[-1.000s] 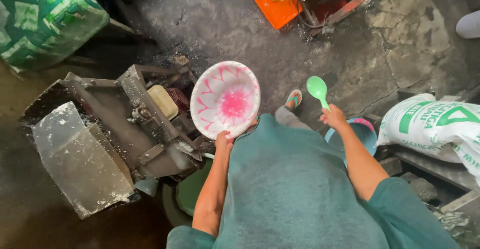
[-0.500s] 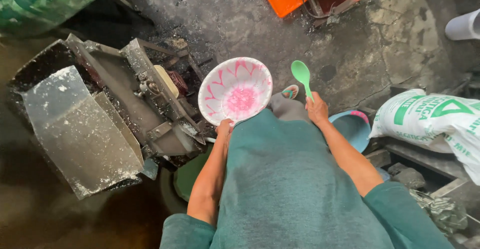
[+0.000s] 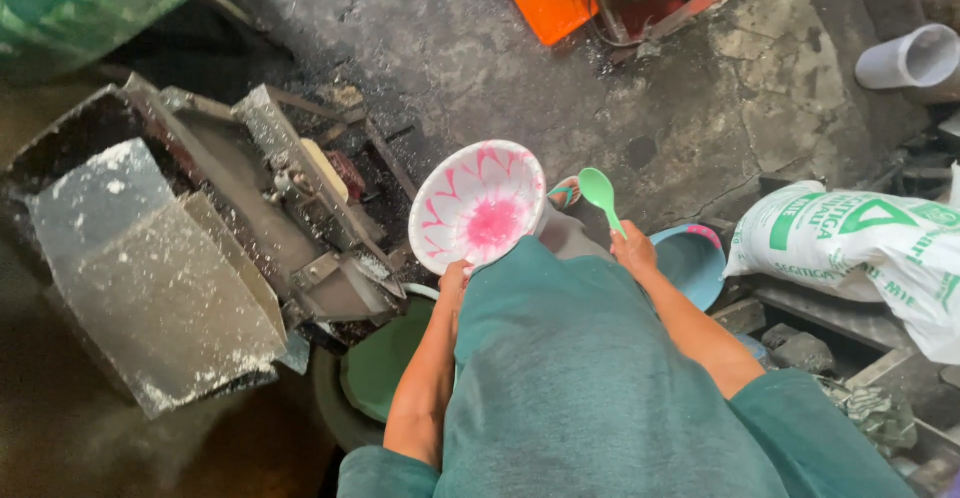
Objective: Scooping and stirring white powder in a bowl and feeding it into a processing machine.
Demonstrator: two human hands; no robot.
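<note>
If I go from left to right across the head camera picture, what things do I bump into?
Dusty metal machine → left hand holding the pink-and-white bowl → green spoon in the right hand → blue bowl → white sack with green print.

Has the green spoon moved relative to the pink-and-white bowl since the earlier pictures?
Yes. The green spoon in the right hand has come closer to the bowl.

Head-worn view, steeply downward, seemingly near
</note>
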